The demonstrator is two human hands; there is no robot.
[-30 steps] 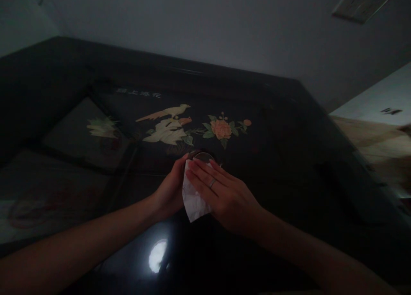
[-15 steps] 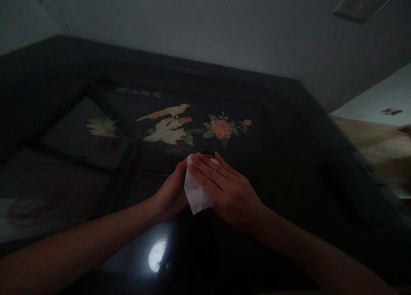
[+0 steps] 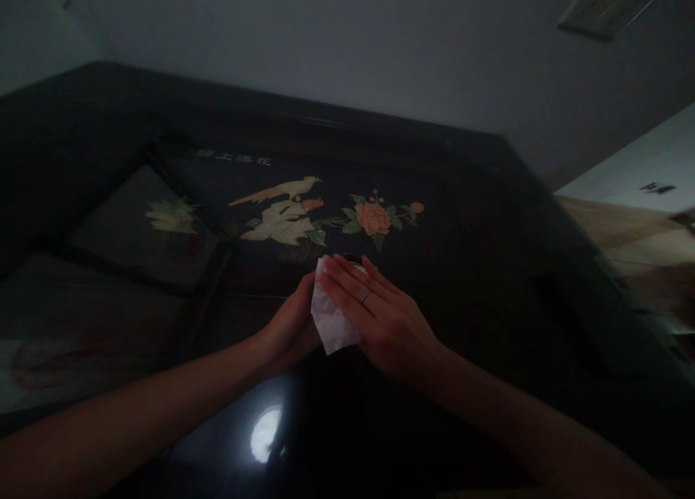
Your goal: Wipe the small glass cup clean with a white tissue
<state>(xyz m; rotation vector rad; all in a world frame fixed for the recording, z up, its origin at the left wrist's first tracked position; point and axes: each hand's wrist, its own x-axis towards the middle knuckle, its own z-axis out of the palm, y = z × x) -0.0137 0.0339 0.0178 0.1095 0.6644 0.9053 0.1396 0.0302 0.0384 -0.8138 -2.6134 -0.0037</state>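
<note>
Both hands meet over a dark glossy tabletop (image 3: 489,282). My left hand (image 3: 290,329) wraps from the left around a small clear glass (image 3: 354,258), of which only a sliver of rim shows above my fingers. My right hand (image 3: 383,318), with a ring on one finger, lies flat across a white tissue (image 3: 331,326) and presses it against the glass. The tissue's lower corner hangs free between the two hands.
Inlaid white birds (image 3: 279,220) and an orange flower (image 3: 373,218) decorate the tabletop, beside a second picture panel (image 3: 168,220) on the left. A lamp's reflection (image 3: 266,432) glints near the front edge. A grey wall with a socket plate (image 3: 611,3) lies behind.
My right hand and the tissue have slid a little up and away from me over the glass, covering the rim that showed a second ago. My left hand has kept its place.
</note>
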